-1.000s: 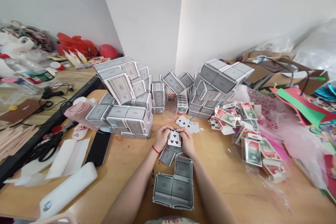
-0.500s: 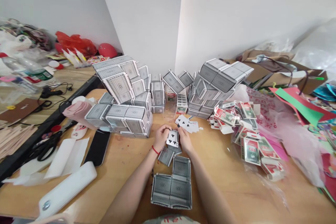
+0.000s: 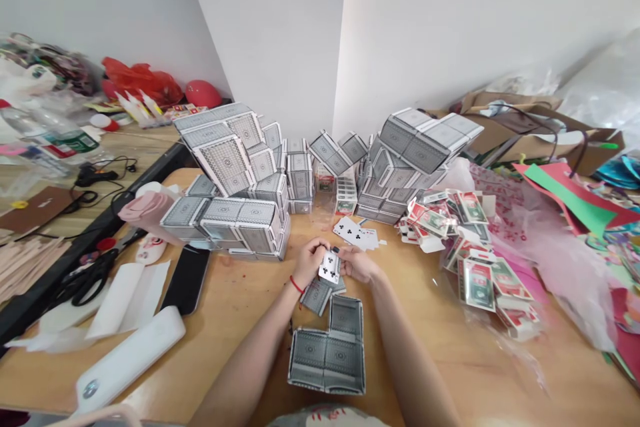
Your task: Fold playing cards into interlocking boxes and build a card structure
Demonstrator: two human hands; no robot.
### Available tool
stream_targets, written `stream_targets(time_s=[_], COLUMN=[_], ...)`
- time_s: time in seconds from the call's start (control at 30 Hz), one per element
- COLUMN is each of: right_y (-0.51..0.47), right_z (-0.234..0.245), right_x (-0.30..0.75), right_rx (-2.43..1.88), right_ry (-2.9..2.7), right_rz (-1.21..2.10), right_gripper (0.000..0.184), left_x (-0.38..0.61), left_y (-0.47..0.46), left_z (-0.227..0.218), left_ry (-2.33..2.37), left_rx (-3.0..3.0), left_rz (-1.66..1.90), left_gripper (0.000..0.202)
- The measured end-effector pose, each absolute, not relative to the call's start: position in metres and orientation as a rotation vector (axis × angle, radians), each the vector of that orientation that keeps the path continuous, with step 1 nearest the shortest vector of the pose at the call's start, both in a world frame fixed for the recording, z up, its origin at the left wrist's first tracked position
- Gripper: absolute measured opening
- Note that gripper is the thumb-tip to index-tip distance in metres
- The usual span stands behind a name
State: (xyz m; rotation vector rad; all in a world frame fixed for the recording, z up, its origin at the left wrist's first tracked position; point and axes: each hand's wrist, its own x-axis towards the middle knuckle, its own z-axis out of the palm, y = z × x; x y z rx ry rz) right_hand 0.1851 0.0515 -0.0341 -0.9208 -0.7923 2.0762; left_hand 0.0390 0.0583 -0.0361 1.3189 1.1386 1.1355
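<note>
My left hand and my right hand meet over the wooden table. Between them is a white club-suited playing card, gripped mainly by my left fingers, with my right fingertips at its upper edge. A small fan of loose club cards lies just beyond my hands. Below my wrists sit a grey-backed card box and an L-shaped group of grey-backed card boxes. Part of the box nearest my hands is hidden under them.
Tall piles of grey card boxes stand along the back of the table. Red-and-green card packs in clear plastic lie to the right. Scissors, a black phone and a white case lie to the left.
My right hand has swung outward to the right and flattened, with its fingertips still at the card. The card sits a little lower and more tilted between my hands.
</note>
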Motion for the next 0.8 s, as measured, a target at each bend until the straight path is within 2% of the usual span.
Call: stream_targets(time_s=[0.43,0.57,0.8], right_y=[0.040,0.040,0.038], right_z=[-0.047,-0.045,-0.045], right_x=[0.169,0.168,0.166], right_rx=[-1.154,-1.175,-1.182], right_ry=[-1.040,-1.158,-1.254], right_rz=[1.463,1.399,1.347], right_gripper=[0.030,0.032,0.035], left_x=[0.037,0.043,0.043], left_y=[0.057,0.057,0.058], left_z=[-0.029,-0.036,-0.041], left_ry=[1.059,1.265,1.335], left_rx=[1.411,1.537,1.581], left_rz=[0.967,0.960,0.986], left_gripper=[0.024,0.027,0.031])
